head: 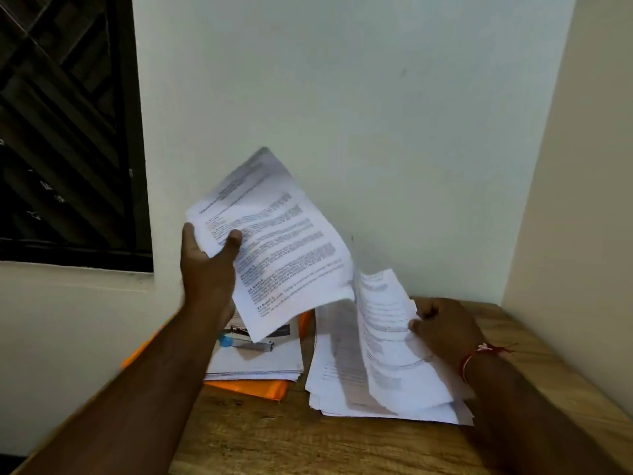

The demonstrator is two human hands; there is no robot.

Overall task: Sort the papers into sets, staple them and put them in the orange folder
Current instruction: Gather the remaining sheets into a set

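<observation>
— Orange plastic folder (pixel 263 389), where?
— On the wooden table (pixel 308 443), under a white paper stack (pixel 260 366) and a blue-and-silver stapler (pixel 247 344).
— Hands?
— Left hand (pixel 209 269) grips printed sheets (pixel 284 245) above the folder; right hand (pixel 445 327) pinches a curled sheet (pixel 387 323) of the loose pile (pixel 342 395) right of it.

Raised in the left hand (pixel 205 269), gripped at one corner: printed sheets (pixel 274 245), tilted and blurred. Pinched by the right hand (pixel 442 327): single sheet (pixel 383 323), curled upward off a fanned loose pile (pixel 342 389). Below the left hand: paper stack (pixel 260 363) bearing a blue-and-silver stapler (pixel 246 343), all atop the orange folder (pixel 253 389).
</observation>
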